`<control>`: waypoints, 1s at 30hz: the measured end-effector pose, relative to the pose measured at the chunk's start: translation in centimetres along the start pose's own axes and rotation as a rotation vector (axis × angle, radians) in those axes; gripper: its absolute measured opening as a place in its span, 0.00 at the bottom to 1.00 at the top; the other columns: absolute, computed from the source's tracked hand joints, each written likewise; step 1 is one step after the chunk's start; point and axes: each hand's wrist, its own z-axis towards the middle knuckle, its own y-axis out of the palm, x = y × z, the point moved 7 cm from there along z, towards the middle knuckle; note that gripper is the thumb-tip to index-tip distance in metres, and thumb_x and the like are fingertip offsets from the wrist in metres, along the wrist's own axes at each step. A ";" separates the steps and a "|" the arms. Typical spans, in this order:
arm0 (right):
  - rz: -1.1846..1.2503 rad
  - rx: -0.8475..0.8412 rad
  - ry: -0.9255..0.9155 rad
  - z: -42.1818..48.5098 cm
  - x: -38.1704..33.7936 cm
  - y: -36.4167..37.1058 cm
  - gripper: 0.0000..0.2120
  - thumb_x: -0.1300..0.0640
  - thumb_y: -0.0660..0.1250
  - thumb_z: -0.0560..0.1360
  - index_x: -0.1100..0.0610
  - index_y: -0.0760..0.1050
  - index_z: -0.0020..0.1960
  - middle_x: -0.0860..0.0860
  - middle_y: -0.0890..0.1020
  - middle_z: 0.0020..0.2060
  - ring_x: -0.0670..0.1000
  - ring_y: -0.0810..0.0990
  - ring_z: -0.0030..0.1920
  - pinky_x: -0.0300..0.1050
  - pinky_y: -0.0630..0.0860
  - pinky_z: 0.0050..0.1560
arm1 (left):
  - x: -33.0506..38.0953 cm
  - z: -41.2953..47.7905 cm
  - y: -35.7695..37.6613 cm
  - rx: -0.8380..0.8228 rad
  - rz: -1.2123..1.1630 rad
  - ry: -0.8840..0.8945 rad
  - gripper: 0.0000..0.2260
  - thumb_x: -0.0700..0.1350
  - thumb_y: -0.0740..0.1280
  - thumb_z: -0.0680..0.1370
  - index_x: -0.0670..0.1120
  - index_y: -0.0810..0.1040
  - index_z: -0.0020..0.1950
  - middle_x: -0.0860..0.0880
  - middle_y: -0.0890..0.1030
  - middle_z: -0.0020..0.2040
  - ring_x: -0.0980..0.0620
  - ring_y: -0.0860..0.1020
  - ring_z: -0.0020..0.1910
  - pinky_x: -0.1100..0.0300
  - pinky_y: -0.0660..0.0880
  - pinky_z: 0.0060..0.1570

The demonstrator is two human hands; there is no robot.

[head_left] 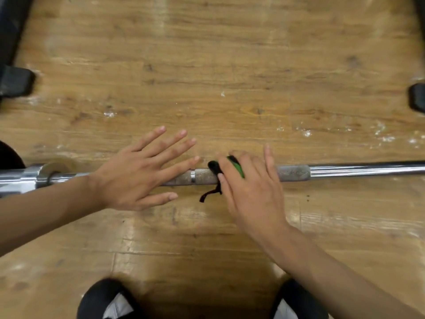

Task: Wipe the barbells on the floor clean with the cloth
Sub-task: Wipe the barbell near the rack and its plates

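Right hand (251,194) over scuffed wooden floor (230,65)

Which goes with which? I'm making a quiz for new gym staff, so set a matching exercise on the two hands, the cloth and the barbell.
1 left hand
2 right hand
3 cloth
4 barbell

A lies along the wooden floor
B fingers spread straight
C black and green, bunched on the barbell
D holds the cloth against the barbell

Pairs: 1-B, 2-D, 3-C, 4-A

cloth (238,168) mostly hidden under right hand (251,194), barbell (356,169) ends cut off
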 end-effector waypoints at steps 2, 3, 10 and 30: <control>-0.073 0.015 -0.059 0.2 3.6 -0.7 0.16 0.51 0.59 0.84 0.55 0.79 0.65 0.54 0.82 0.57 0.56 0.80 0.58 0.60 0.52 0.82 | -0.9 0.1 -0.4 0.015 0.032 -0.088 0.32 0.63 0.47 0.86 0.45 0.59 0.85 0.37 0.54 0.85 0.37 0.51 0.84 0.39 0.46 0.82; -0.109 0.058 -0.018 -0.3 6.6 -1.5 0.16 0.52 0.58 0.84 0.57 0.80 0.64 0.56 0.83 0.56 0.58 0.81 0.56 0.62 0.54 0.81 | -1.3 -0.3 -0.4 0.024 0.049 -0.144 0.33 0.63 0.47 0.86 0.44 0.61 0.84 0.37 0.54 0.85 0.37 0.51 0.84 0.39 0.46 0.82; -0.105 0.161 0.406 0.5 11.0 -2.5 0.17 0.57 0.58 0.82 0.60 0.80 0.65 0.62 0.81 0.56 0.65 0.77 0.56 0.68 0.59 0.77 | -3.6 -1.6 0.7 0.029 0.066 -0.381 0.37 0.67 0.47 0.84 0.44 0.63 0.83 0.37 0.58 0.84 0.36 0.52 0.84 0.35 0.46 0.81; 0.013 0.117 0.022 11.6 -2.8 3.4 0.16 0.54 0.59 0.83 0.56 0.80 0.64 0.55 0.82 0.52 0.60 0.80 0.53 0.62 0.55 0.81 | -6.6 2.0 1.3 0.083 0.011 -0.571 0.41 0.69 0.45 0.83 0.39 0.59 0.84 0.43 0.57 0.85 0.43 0.49 0.85 0.39 0.48 0.82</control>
